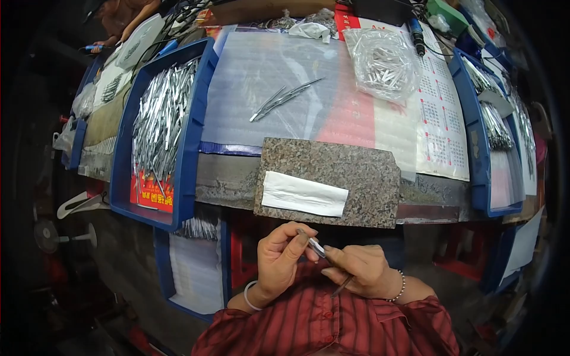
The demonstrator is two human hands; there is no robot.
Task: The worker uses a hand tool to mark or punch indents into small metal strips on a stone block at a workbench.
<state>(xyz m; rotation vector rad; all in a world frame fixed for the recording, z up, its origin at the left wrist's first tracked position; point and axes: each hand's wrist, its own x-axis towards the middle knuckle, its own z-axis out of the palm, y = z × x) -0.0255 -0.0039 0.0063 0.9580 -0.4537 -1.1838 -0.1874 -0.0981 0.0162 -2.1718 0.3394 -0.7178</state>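
Close to my chest, my left hand (284, 254) and my right hand (363, 270) together hold one thin metal tweezer-like piece (318, 248). The left fingers pinch its shiny upper end; the right hand grips its darker lower part, whose tip sticks out below the palm. Just beyond the hands lies a speckled granite slab (356, 172) with a white paper strip (303, 193) on it. Farther out, a few loose metal pieces (284, 98) rest on a clear plastic sheet (255, 77).
A blue tray (189, 148) full of metal pieces stands at left, another blue tray (478, 148) at right. A clear bag of metal pieces (383, 62) lies at the back on a calendar sheet (442, 118). Another person's arm (119, 18) shows at top left.
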